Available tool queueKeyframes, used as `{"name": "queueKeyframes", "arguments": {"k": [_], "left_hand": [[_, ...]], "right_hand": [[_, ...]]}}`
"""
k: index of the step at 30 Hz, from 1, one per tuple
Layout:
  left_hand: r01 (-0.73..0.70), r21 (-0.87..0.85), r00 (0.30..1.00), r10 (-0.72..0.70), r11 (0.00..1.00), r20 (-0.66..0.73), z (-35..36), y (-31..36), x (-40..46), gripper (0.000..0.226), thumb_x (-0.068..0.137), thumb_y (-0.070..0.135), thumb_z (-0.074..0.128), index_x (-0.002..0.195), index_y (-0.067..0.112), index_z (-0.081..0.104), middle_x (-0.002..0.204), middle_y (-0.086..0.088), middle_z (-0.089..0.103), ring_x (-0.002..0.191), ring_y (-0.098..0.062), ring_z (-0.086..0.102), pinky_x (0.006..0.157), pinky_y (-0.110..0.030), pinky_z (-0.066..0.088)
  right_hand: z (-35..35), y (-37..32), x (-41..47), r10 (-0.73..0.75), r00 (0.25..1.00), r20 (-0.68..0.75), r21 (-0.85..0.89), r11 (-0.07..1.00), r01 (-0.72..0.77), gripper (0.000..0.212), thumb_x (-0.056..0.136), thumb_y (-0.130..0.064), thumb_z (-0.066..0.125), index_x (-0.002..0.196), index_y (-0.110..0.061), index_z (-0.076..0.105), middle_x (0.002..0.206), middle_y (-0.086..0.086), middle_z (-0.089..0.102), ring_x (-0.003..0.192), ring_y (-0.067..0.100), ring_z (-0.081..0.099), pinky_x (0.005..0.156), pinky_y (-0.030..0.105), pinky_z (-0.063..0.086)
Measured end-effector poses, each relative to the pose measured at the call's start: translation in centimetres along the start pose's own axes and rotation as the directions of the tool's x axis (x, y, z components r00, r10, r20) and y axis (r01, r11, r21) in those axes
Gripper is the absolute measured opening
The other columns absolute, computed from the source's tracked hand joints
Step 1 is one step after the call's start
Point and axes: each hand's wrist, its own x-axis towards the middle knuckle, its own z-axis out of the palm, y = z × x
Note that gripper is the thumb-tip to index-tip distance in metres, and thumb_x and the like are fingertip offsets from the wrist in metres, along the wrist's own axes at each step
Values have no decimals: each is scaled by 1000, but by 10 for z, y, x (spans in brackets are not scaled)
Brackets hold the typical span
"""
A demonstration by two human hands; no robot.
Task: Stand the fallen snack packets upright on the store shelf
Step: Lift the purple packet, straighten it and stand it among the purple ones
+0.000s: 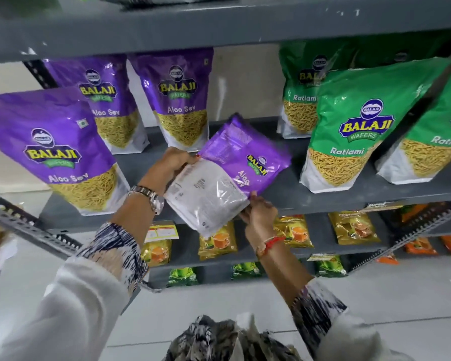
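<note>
A purple Aloo Sev packet [229,168] is tilted above the grey shelf [284,196], its back side facing me and its white bottom end toward me. My left hand [171,166] grips its left edge. My right hand [258,213] holds its lower right edge from below. Three purple Aloo Sev packets stand upright: one at the front left [50,149] and two at the back [107,102] [180,97]. Green Ratlami packets stand on the right, one at the back [297,89] and one in front [349,126].
Another green packet [427,152] stands at the far right edge. The shelf board above [193,29] hangs low over the packets. Lower shelves hold small yellow [216,241], green [182,276] and orange pouches [419,246]. A perforated metal upright [24,222] juts out at left.
</note>
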Motion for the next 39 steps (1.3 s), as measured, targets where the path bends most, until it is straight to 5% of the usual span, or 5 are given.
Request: {"name": "queueKeyframes", "arguments": {"k": [10,22,30,35,39], "left_hand": [[-162,-434,967,55,886,-251,7,0,-122,19,79,-1,57,67,12,63,43,12,65,39,-1,58,40,-12,45],[-287,-513,937,127,809,-325,25,-8,-199,39,80,0,52,53,23,68,48,10,65,44,-5,56,44,-16,45],[-310,-542,916,93,781,-391,37,-16,-217,34,79,2,55,56,22,70,49,10,66,44,-5,56,45,-15,44],[-224,-513,918,3,829,-396,61,-5,-206,14,83,0,53,88,4,66,60,-2,64,54,-13,54,45,-19,47],[-334,-590,921,122,735,-370,73,30,-217,36,85,16,61,117,2,53,91,-6,66,79,-17,65,71,-28,55]], "right_hand": [[-13,-63,-19,-507,821,261,-166,815,556,12,90,-17,63,81,-17,70,85,12,68,86,24,59,87,63,51],[-55,-87,-71,-654,654,380,-55,690,722,19,92,-8,58,102,5,68,93,16,70,87,23,63,86,47,53],[-71,-89,-91,-705,573,417,-4,629,777,15,93,-7,56,100,-1,69,71,-11,70,67,0,60,68,19,52],[-64,-77,-90,-752,476,456,-56,509,859,13,93,-12,59,94,-7,72,58,-16,59,54,-5,47,55,16,42],[-63,-72,-98,-810,290,509,-155,245,957,16,90,-13,62,94,-4,74,67,-1,60,57,0,50,55,22,40]]}}
